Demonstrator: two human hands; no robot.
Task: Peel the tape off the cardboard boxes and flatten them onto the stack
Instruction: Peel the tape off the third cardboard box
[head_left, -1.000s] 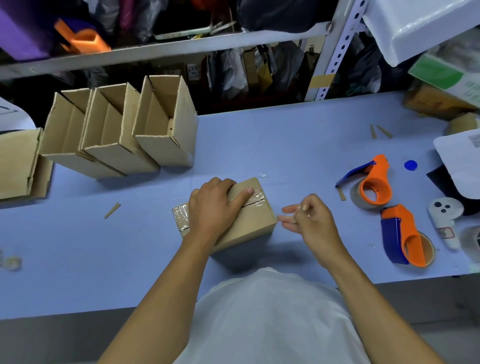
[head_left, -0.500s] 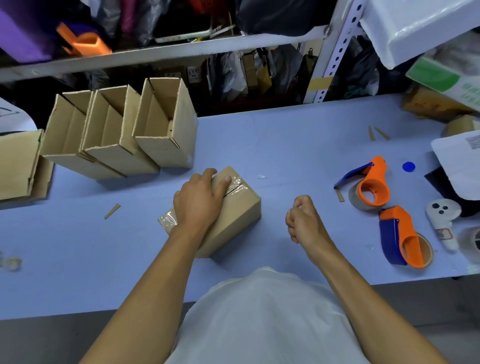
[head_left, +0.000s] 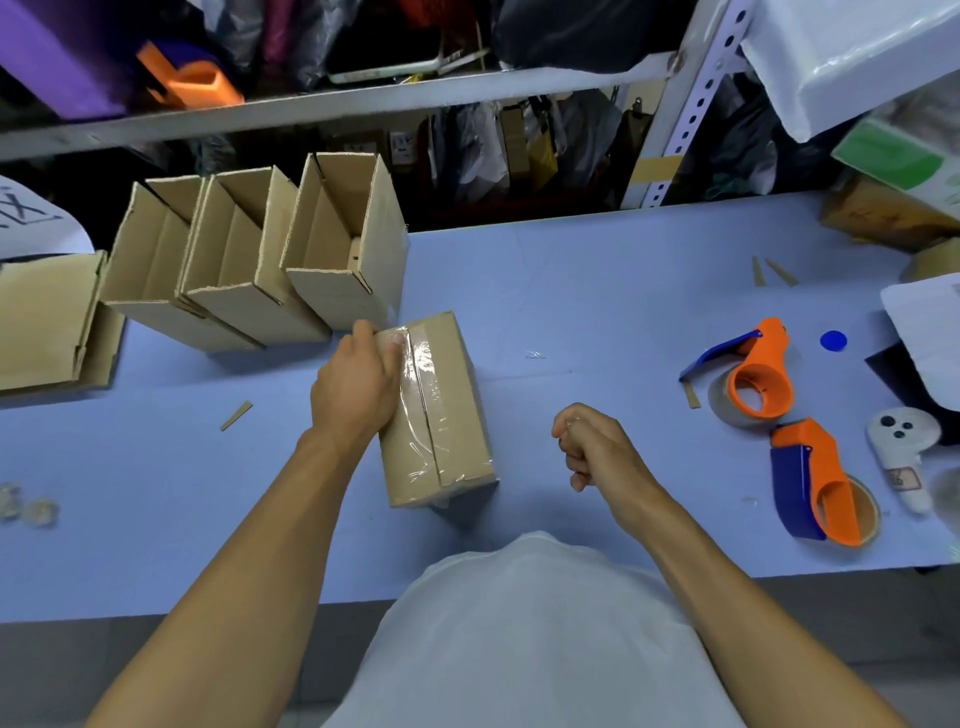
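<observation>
Matt brown cardboard box (head_left: 441, 415) under glossy, wrinkled clear tape (head_left: 422, 395); smooth matt table (head_left: 597, 291).

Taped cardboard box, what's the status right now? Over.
Left hand grips the taped brown cardboard box on the blue table. Right hand fisted beside it, apart; contents unclear. Clear tape still along the seam. Nothing blocking.

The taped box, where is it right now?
Head view, table centre: the taped box lies under the left hand, just in front of the open boxes.

Packing workshop: tape dispensers (head_left: 756, 382), open cartons (head_left: 343, 260), cluttered shelving (head_left: 332, 104).
</observation>
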